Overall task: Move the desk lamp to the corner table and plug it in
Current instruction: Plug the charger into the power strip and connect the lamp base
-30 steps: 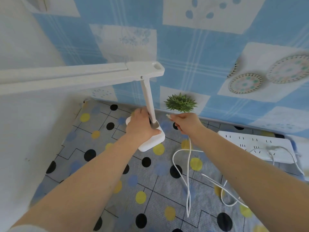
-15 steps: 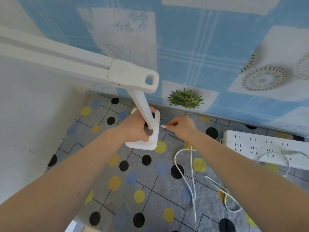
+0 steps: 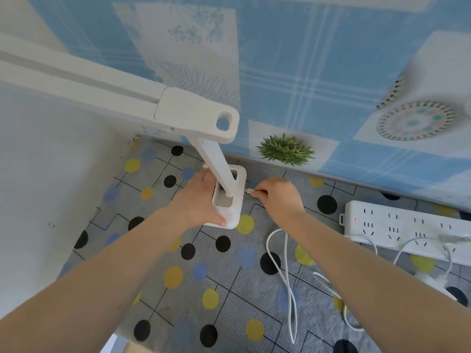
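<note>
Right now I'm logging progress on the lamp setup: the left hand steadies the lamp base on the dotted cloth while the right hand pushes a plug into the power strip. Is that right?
Not quite. In the head view the right hand pinches the small cable connector right beside the lamp base, not at the power strip, which lies apart to the right. The left hand does steady the base on the dotted cloth.

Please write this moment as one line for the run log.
stage: plugging cable into lamp | left hand: holds white desk lamp base | right hand: pinches white cable connector beside base | connector: not yet inserted
</note>
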